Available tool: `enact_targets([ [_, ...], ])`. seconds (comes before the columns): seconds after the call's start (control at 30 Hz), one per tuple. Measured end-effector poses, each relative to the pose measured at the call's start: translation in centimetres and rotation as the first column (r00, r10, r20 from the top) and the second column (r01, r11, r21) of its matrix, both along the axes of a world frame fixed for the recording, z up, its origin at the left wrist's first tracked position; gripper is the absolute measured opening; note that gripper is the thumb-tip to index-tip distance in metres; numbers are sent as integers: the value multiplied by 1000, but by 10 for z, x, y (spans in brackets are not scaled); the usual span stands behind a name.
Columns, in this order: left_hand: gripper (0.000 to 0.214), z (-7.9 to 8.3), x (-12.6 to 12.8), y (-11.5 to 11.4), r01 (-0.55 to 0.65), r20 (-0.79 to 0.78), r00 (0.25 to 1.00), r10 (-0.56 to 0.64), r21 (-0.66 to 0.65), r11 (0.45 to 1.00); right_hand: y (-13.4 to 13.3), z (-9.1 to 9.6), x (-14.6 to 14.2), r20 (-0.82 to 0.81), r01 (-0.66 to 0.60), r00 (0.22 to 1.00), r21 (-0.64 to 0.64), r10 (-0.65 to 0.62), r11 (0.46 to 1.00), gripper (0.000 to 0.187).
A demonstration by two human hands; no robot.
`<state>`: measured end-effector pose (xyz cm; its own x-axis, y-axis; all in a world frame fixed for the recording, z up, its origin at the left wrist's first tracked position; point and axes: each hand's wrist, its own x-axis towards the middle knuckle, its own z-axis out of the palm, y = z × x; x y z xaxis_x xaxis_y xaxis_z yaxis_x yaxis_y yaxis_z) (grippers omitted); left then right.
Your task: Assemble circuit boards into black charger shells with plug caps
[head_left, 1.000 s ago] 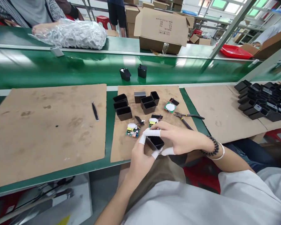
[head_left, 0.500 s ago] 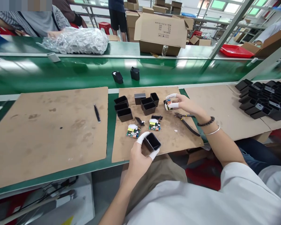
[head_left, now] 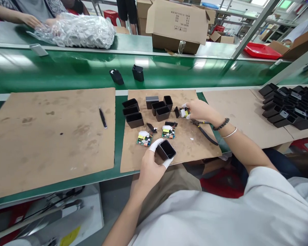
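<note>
My left hand (head_left: 152, 167), with white finger cots on, grips a black open-topped plastic case (head_left: 166, 149) by its sides, over the near edge of the cardboard. Further off, my right hand (head_left: 199, 111) has its fingertips around a small circuit board (head_left: 184, 113) at the cardboard surface; the hand hides part of it. A black end piece (head_left: 177, 112) stands beside that board. Two more circuit boards, one on the left (head_left: 144, 138) and one in the middle (head_left: 168, 132), lie beyond my left hand. Cutting pliers (head_left: 204, 131) rest just below my right wrist.
Several black cases (head_left: 135, 120) stand on the cardboard behind the boards. A dark pen-like tool (head_left: 102, 118) lies on the left sheet. Two black units (head_left: 138, 73) sit on the green belt. Stacked black cases (head_left: 292, 106) occupy the right. Across, a person's hands touch a plastic bag (head_left: 84, 30).
My right hand has lowered the circuit board to the cardboard, and its black end piece now shows to the left. My left hand still holds the case. The view has tilted down slightly.
</note>
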<state>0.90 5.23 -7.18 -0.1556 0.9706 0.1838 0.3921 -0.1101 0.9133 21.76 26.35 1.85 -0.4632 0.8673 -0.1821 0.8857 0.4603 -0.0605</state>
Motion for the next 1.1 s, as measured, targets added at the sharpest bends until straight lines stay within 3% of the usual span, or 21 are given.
enact_targets([
  [0.13, 62, 0, -1, 2, 31, 98, 995, -29, -15, 999, 18, 4, -6, 52, -17, 998, -16, 18, 1000, 30],
  [0.2, 65, 0, -1, 2, 49, 196, 980, -45, -15, 999, 21, 6, 0, -63, 28, 997, -65, -32, 997, 25],
  [0.23, 66, 1, -2, 2, 54, 242, 969, -49, -14, 998, 19, 7, 4, -199, 57, 977, -122, -80, 991, 26],
  [0.27, 67, 2, -2, 1, 58, 277, 960, -52, -14, 998, 13, 7, 8, -372, 65, 918, -205, -139, 977, 29],
  [0.3, 68, 4, -2, 0, 60, 302, 952, -53, -16, 998, 4, 7, 11, -555, 39, 806, -298, -206, 954, 34],
  [0.37, 69, 10, -2, -2, 72, 327, 943, -62, -19, 997, -24, 4, 13, -800, -115, 504, -435, -325, 893, 44],
  [0.43, 68, 17, -3, -6, 89, 329, 941, -78, -19, 996, -60, 0, 9, -877, -241, 246, -468, -413, 850, 52],
  [0.5, 68, 23, -4, -9, 97, 309, 947, -91, -3, 995, -98, -4, 0, -904, -268, 136, -427, -405, 864, 57],
  [0.53, 67, 25, -5, -11, 96, 290, 952, -96, 13, 995, -114, -6, -5, -928, -261, 114, -373, -356, 890, 60],
  [0.63, 68, 31, -8, -15, 100, 226, 967, -115, 73, 992, -145, -9, -19, -979, -293, 150, -180, -141, 939, 61],
  [0.8, 61, 43, -15, -20, 110, 138, 982, -130, 145, 983, -153, -1, -29, -945, -403, 230, 126, 233, 907, 46],
  [0.93, 59, 48, -16, -23, 90, 114, 988, -107, 143, 986, -153, 3, -30, -924, -362, 279, 152, 262, 920, 42],
  [1.1, 61, 43, -16, -25, 89, 138, 985, -106, 122, 988, -153, 5, -31, -920, -377, 290, 144, 264, 915, 39],
])
